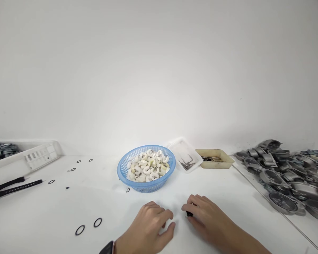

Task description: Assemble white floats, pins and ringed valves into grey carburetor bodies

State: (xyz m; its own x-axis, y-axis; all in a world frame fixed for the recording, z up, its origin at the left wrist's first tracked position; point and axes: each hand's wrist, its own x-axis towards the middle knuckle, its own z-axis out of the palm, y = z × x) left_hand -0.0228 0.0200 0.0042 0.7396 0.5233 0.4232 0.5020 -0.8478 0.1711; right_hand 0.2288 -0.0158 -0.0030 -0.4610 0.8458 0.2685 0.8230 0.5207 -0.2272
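- Nearest, bottom centre: left hand [148, 227] curled, thumb and fingertips spread apart.
- Right of bottom centre: right hand [209, 217] pinching a small black part [189, 213] between thumb and fingers.
- Beyond, centre: blue mesh basket [146, 189] of white ring-shaped pieces [147, 170].

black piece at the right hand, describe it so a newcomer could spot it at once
On the white table, nearer than the blue basket, find the right hand. The small black piece sits between its thumb and fingers, partly hidden. Unlike the thin black rings lying loose to the left, it is in the hand.
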